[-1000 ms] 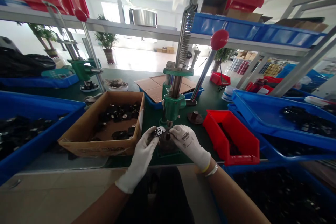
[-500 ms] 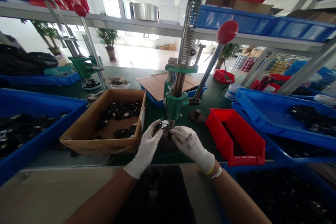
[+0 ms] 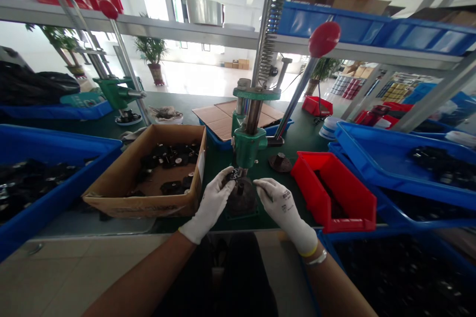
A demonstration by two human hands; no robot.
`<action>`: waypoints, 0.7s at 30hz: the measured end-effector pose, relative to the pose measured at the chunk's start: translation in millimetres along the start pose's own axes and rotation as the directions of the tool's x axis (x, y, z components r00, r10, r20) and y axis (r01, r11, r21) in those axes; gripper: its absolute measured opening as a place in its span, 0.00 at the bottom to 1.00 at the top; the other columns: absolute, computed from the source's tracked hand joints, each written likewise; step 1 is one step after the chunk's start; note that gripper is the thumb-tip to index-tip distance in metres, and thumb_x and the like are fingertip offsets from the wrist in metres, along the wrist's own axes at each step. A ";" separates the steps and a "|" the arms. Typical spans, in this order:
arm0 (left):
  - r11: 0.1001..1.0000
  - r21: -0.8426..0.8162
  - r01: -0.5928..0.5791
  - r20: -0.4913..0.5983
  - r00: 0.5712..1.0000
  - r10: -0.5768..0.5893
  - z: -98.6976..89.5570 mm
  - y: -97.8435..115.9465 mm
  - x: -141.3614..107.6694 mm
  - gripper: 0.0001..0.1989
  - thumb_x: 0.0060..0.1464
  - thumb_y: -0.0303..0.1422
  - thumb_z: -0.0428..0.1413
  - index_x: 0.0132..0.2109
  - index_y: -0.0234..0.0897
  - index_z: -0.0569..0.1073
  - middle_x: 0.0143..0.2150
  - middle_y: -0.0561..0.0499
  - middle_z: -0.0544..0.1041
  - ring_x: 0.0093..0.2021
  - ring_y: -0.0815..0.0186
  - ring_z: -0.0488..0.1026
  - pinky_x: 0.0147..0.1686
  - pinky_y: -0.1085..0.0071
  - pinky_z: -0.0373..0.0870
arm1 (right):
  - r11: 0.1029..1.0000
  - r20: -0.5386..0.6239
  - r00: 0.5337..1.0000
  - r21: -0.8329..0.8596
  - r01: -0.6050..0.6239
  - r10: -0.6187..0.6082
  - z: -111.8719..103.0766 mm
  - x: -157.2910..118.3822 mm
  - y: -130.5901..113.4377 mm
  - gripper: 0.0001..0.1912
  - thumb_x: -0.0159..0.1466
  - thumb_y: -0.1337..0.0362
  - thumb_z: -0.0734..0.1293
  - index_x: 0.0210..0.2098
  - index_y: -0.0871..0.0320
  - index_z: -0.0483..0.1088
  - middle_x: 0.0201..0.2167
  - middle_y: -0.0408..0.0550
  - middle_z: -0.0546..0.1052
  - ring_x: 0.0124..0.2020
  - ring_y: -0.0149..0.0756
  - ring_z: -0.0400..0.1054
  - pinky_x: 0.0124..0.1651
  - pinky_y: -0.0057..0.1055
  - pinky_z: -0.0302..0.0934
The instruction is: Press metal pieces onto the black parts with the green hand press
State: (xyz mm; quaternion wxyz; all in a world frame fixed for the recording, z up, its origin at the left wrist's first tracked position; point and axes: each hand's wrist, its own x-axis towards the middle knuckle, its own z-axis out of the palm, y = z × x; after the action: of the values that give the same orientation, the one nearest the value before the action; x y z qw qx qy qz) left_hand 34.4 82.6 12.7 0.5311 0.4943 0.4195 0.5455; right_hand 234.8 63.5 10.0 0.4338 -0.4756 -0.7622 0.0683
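My left hand (image 3: 214, 201), in a white glove, pinches a small black part with bright metal spots (image 3: 235, 174) just left of the press tip. My right hand (image 3: 278, 204), also gloved, is at the right of the press base (image 3: 242, 203), its fingers pressed together; whether something small is between them cannot be made out. Between the hands stands the green hand press (image 3: 247, 146), with a spring on its column and a lever ending in a red knob (image 3: 325, 39). A short dark post rises from the round base.
Left of the hands is a cardboard box (image 3: 141, 206) of black parts, then a blue bin (image 3: 63, 141). A red bin (image 3: 349, 213) and stacked blue trays (image 3: 364, 158) stand at the right. A shelf (image 3: 223, 34) crosses above.
My right hand has moved right, away from the black part and the press tip, uncovering the base and its post. My left hand still holds the part, now slightly tilted.
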 end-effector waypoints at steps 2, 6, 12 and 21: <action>0.999 0.033 -0.021 0.008 1.000 0.021 -0.7 -4.4 2.0 0.26 0.57 0.33 0.59 0.62 0.33 0.72 0.61 0.42 0.77 0.61 0.57 0.74 0.67 0.58 0.66 | 1.000 -0.004 1.000 0.008 -0.002 0.002 -4.8 -3.3 -0.6 0.12 0.71 0.67 0.63 0.46 0.56 0.78 0.44 0.51 0.82 0.43 0.38 0.78 0.47 0.33 0.73; 0.994 0.088 -0.058 0.032 0.998 0.055 -3.8 -11.5 3.9 0.25 0.58 0.34 0.58 0.62 0.34 0.72 0.62 0.41 0.77 0.62 0.56 0.73 0.67 0.57 0.65 | 1.000 -0.024 1.000 0.008 -0.004 0.004 -11.7 -7.0 -1.4 0.12 0.71 0.66 0.63 0.46 0.55 0.79 0.43 0.51 0.82 0.42 0.38 0.79 0.47 0.34 0.73; 0.970 0.197 -0.141 0.051 0.990 0.133 -10.1 -19.4 5.3 0.24 0.60 0.34 0.57 0.62 0.35 0.73 0.61 0.41 0.77 0.63 0.55 0.72 0.69 0.55 0.62 | 1.000 -0.063 0.998 0.026 -0.002 0.003 -22.0 -6.6 -7.0 0.11 0.70 0.67 0.64 0.46 0.55 0.79 0.43 0.51 0.82 0.42 0.38 0.79 0.44 0.32 0.75; 0.870 0.399 -0.290 0.127 0.957 0.261 -12.5 -13.3 4.8 0.22 0.62 0.30 0.53 0.62 0.33 0.73 0.62 0.40 0.77 0.63 0.57 0.73 0.68 0.58 0.64 | 0.943 -0.617 0.713 -0.222 0.249 -0.334 -149.6 126.8 -95.6 0.23 0.73 0.64 0.61 0.67 0.54 0.64 0.64 0.49 0.71 0.65 0.39 0.67 0.48 0.29 0.71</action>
State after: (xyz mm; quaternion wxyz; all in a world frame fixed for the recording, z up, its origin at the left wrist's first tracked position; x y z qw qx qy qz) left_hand 24.6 89.4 -1.9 0.3454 0.6687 0.4318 0.4971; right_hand 258.1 65.4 226.9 0.6447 -0.3689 -0.6336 -0.2163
